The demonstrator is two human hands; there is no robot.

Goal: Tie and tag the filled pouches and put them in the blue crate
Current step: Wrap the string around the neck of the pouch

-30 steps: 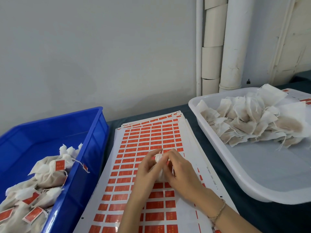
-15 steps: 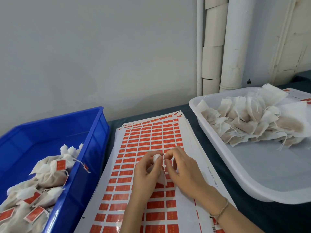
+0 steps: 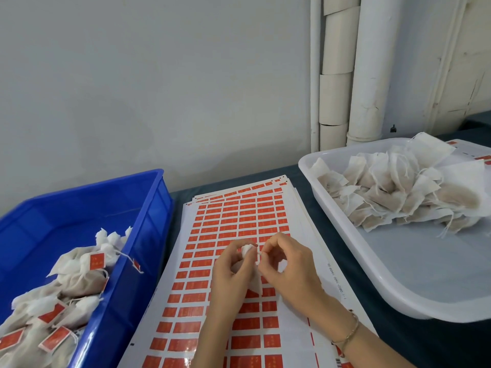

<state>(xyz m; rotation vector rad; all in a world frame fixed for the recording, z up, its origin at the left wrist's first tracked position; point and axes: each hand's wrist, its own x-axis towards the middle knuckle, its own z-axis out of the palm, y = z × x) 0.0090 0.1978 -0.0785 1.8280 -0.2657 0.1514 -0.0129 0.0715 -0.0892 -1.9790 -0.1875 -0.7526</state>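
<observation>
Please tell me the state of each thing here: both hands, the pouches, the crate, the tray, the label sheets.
left hand: holds the pouch, fingers curled round it.
right hand: pinches at the pouch's neck.
pouch: top gathered, no tag visible.
blue crate: partly filled with tagged pouches.
white tray: holds a pile of untagged pouches.
label sheets: stacked flat under the hands.

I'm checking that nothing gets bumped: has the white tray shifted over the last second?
No. The white tray keeps its far corner just below the wall pipes and its near rim beside the sticker sheets.
</observation>
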